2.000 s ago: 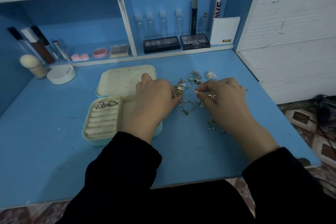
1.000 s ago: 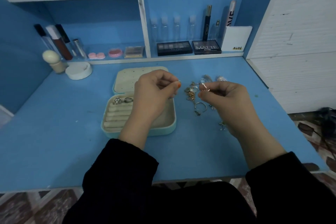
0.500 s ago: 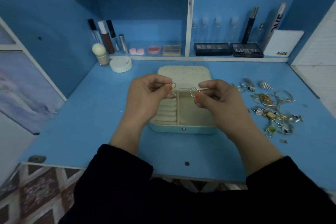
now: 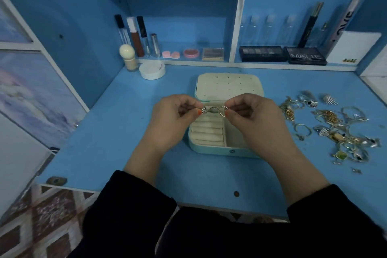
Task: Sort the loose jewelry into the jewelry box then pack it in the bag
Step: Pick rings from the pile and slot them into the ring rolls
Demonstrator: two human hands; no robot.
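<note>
Hands [image 4: 171,120] x2, 1 ring [image 4: 222,110] each

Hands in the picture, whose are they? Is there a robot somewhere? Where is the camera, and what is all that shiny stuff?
There is no robot here. The camera sits on a person's head and looks down, so you see their two hands as if they were yours. The left hand pinches a silver ring. The right hand pinches a second ring. The two rings are close together, above an open jewelry box that has soft rolls for rings. The box stands on a blue desk. The shiny stuff on the right is a pile of loose jewelry, not yet sorted. Makeup palettes lie on the shelf behind.
</note>
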